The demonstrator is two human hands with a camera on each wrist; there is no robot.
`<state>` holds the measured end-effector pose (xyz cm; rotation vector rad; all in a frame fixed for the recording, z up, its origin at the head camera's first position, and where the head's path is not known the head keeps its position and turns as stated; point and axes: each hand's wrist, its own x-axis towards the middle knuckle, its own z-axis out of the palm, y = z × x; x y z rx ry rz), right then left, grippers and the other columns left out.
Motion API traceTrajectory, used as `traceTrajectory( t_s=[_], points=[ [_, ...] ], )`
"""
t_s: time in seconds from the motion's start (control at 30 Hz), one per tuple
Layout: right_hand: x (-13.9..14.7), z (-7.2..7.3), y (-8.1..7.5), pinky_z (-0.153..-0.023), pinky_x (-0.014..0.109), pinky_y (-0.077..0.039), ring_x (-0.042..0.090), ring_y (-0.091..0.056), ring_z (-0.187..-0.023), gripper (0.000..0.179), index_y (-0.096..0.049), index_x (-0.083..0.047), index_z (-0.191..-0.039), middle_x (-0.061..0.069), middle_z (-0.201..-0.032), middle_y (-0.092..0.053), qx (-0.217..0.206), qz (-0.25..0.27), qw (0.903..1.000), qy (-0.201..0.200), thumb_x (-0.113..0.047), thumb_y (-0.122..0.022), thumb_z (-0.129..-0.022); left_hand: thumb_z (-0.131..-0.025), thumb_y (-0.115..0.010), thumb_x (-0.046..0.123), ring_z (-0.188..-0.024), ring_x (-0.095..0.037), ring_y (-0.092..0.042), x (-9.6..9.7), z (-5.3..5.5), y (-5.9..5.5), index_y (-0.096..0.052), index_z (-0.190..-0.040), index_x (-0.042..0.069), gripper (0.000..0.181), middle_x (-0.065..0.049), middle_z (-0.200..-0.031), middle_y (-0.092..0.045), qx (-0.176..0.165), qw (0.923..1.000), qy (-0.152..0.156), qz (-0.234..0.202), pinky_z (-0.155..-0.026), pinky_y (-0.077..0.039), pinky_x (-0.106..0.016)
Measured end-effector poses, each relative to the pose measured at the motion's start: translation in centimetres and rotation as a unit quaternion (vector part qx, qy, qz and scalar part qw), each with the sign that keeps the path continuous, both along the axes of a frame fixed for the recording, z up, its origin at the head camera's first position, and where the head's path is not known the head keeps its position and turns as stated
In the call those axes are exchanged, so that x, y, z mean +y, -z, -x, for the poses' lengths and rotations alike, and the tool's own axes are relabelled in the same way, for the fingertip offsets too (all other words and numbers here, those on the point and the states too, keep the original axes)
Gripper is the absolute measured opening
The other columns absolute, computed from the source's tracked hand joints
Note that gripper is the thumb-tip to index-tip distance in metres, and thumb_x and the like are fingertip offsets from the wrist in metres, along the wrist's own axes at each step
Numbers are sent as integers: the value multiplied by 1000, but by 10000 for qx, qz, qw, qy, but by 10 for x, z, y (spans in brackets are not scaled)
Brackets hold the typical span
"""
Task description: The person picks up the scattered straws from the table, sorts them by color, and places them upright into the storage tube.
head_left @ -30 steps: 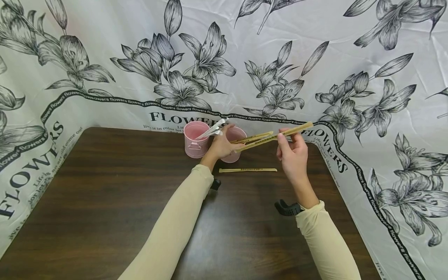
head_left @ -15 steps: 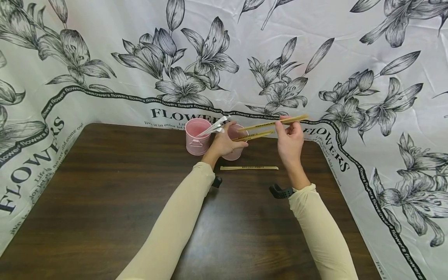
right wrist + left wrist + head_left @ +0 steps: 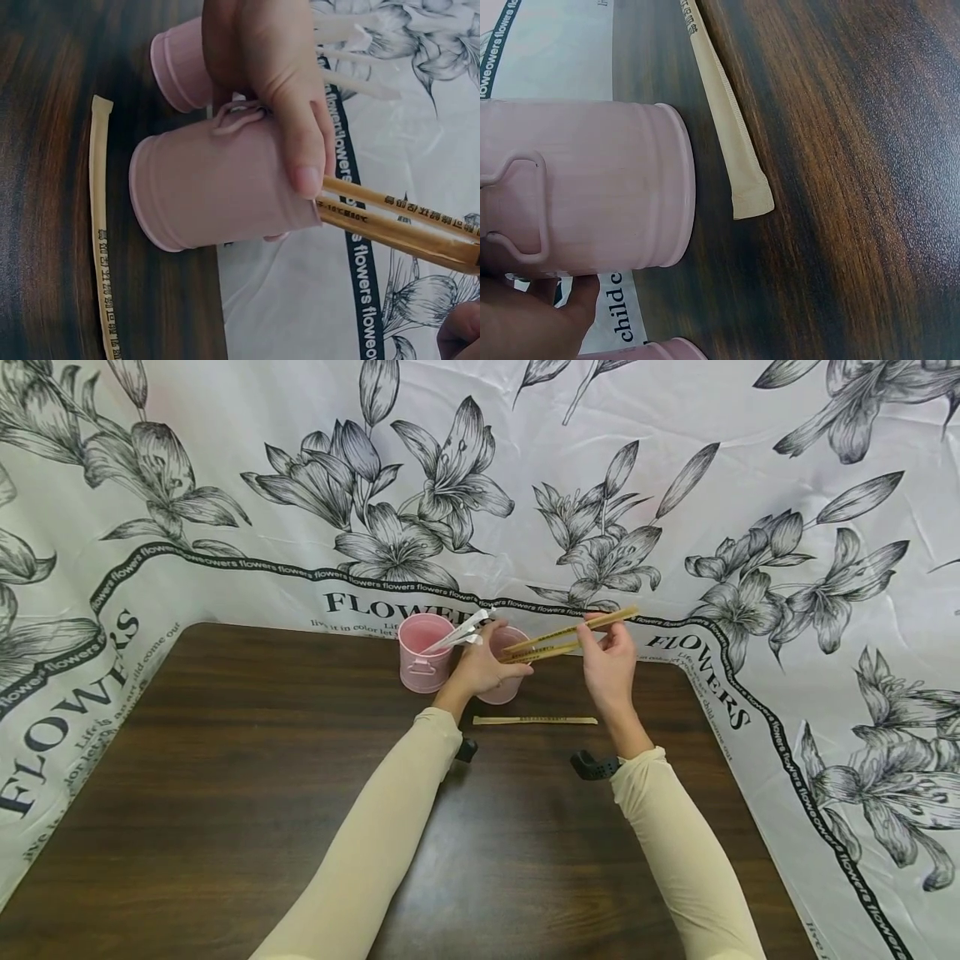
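Note:
My left hand [image 3: 480, 672] grips the right-hand pink bucket [image 3: 217, 180] near its rim, thumb on the near side. Tan paper-wrapped straws [image 3: 555, 651] stick out of that bucket's mouth, slanting to the right. My right hand [image 3: 610, 664] pinches another wrapped straw [image 3: 558, 632] by its upper part; the lower end reaches the bucket's opening. How deep it goes in is hidden. One more tan wrapped straw [image 3: 535, 721] lies on the table in front of the bucket, and its printed lettering shows in the right wrist view.
Left of the held bucket stands a second pink bucket [image 3: 422, 667] with several white wrapped sticks [image 3: 461, 631] leaning out of it. Behind both, a white flower-printed cloth [image 3: 300, 597] hangs at the back edge of the dark wooden table [image 3: 262, 777].
My right hand has moved left with its straw, whose lower end goes from in front of the bucket up over the rim to its opening. The left hand keeps its grip.

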<state>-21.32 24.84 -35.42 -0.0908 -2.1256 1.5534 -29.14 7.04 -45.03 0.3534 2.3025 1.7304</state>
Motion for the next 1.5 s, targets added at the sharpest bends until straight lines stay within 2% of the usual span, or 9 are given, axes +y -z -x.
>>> traceTrajectory(
  t_s=[0.13,0.3,0.5,0.73,1.03,1.13,1.3,1.4,1.5],
  points=[
    [0,-1,2,-51,16,-31,1,-38,-55,29,-65,9,-122,-8,-91,-59,24,5,10000,-59,-6,-66,-97,-75,-91,35,-68,-21,-66,0,-1,0,-31,-157,28,102,-21,-141,-53,-6,10000,-21,90,-60,-58,-30],
    [3,-4,2,-55,16,-34,1,-40,-57,31,-64,8,-123,-8,-97,-61,79,10,9997,-224,-9,-66,-98,-77,-90,35,-68,-29,-70,0,-1,-1,-30,-158,28,101,-23,-141,-53,37,9999,-66,143,-60,-56,-31],
    [12,-8,6,-58,16,-36,1,-41,-58,32,-61,6,-125,-4,-107,-62,183,373,9990,-157,-12,-65,-99,-76,-91,37,-71,-31,-71,0,-2,-1,-30,-157,30,102,-22,-144,-51,9,9998,-75,197,-60,-56,-30],
    [34,-6,44,-62,16,-35,-1,-46,-66,29,-59,7,-123,-4,-106,-57,-29,248,9991,330,-15,-58,-103,-75,-91,37,-70,-30,-71,0,-1,-1,-30,-157,29,102,-23,-144,-50,20,9998,-79,170,-60,-57,-30],
    [27,-25,89,-53,20,-35,5,-42,-61,26,-64,-8,-117,-3,-96,-59,-850,-609,9944,-163,-29,-64,-101,-75,-91,38,-69,-29,-72,0,-1,0,-31,-157,29,103,-22,-143,-51,102,9996,-130,220,-60,-58,-31],
    [21,-29,99,-53,21,-38,7,-45,-60,27,-64,-9,-120,5,-102,-65,-1165,-1299,9828,-608,-29,-65,-101,-75,-91,38,-70,-29,-72,-1,-1,0,-31,-157,28,102,-22,-146,-50,136,9996,-127,216,-61,-59,-31],
    [14,-31,110,-65,29,-50,17,-56,-69,37,-60,-6,-133,15,-132,-63,-1905,-2360,9411,-1497,-24,-65,-101,-75,-91,39,-71,-26,-71,-2,-1,-1,-31,-157,28,102,-21,-149,-48,156,9995,-89,257,-61,-59,-31],
    [9,-32,111,-88,44,-57,31,-67,-100,42,-58,-7,-140,17,-143,-57,-2254,-2842,9131,-1862,-20,-65,-100,-76,-91,39,-69,-26,-71,-2,-1,-1,-31,-158,28,102,-22,-147,-49,141,9996,-56,237,-61,-58,-31],
    [5,-31,112,-110,55,-47,38,-56,-134,47,-56,-6,-144,18,-149,-55,-2462,-3302,8867,-2102,-18,-66,-100,-77,-90,37,-67,-28,-71,-2,-2,-1,-30,-158,28,101,-23,-145,-50,125,9997,-56,197,-60,-57,-31]
  ],
)
